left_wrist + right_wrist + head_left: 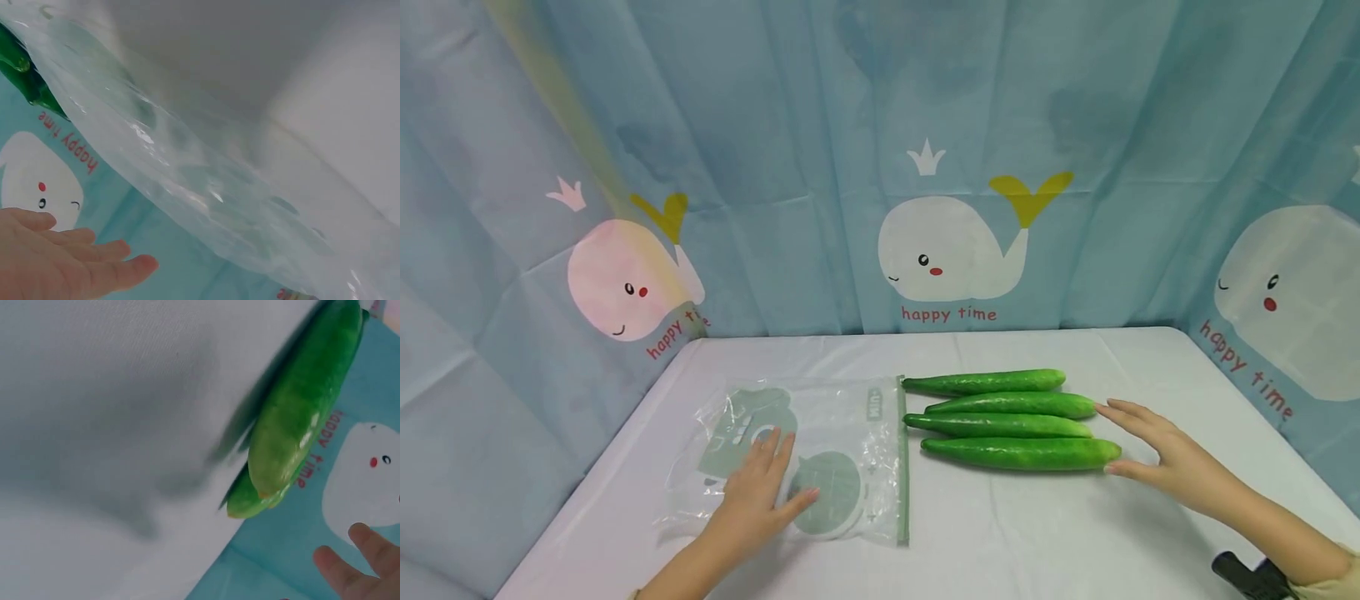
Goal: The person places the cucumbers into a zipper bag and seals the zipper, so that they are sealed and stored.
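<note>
A clear zip bag (850, 417) with green printed shapes and a green zip edge lies flat on the white table. Over its left part is my left hand (756, 492), fingers spread and straight; in the left wrist view this hand (75, 256) appears apart from the bag (187, 169). Right of the zip edge, several green cucumbers (1021, 454) lie side by side. My right hand (1176, 458) is at their right ends, fingers extended and holding nothing. The right wrist view shows cucumber ends (294, 419) with the fingertips (334, 565) off to one side.
The white tablecloth (1037, 533) covers the table. Blue curtains (820, 167) with whale prints stand behind and at both sides. A black object (1247, 575) is at the right wrist, at the bottom edge of the head view.
</note>
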A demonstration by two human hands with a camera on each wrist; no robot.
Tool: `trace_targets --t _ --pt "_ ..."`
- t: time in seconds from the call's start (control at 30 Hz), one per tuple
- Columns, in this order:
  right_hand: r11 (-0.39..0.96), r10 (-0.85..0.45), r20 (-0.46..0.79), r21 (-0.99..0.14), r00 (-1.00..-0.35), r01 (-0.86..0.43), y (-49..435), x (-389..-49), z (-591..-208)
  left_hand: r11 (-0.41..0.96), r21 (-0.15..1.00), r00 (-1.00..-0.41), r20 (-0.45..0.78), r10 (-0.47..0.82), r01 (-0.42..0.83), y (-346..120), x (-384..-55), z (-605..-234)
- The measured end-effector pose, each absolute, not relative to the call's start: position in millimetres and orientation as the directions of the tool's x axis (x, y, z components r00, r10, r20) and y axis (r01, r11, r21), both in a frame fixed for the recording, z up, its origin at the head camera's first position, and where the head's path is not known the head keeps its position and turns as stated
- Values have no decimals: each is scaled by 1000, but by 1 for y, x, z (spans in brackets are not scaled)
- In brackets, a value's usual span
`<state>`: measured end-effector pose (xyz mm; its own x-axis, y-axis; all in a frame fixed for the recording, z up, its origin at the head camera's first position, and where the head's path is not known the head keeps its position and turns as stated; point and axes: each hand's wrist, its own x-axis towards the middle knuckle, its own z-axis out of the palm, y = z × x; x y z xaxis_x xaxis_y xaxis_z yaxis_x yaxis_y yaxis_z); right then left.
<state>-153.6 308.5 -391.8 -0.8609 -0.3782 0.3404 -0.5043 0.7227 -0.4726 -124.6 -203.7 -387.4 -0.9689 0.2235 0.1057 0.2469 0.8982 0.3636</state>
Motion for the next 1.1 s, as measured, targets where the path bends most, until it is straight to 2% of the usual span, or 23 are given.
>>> trace_targets --t 0.13,0.33,0.5,0.67,0.9,1.1 --pt "717 -386 358 -464 -850 -520 299 -156 -397 882 398 -967 72 245 253 -189 -127 -389" --pt "773 -378 358 -385 -854 -504 284 -159 -405 868 425 -964 47 260 255 -169 -132 -394" --pt "800 -386 312 -355 -868 -483 272 -161 -408 867 404 -952 32 306 292 -150 -136 -399" --pt "802 -429 322 -294 -844 -520 266 -162 -410 855 408 -940 18 342 319 -132 -141 -406" --pt "821 -502 219 -186 -837 -541 261 -166 -413 883 350 -946 24 324 311 -107 -161 -420" --pt "818 -534 188 -133 -824 -560 260 -167 -417 909 291 -948 -23 318 298 -94 -170 -432"
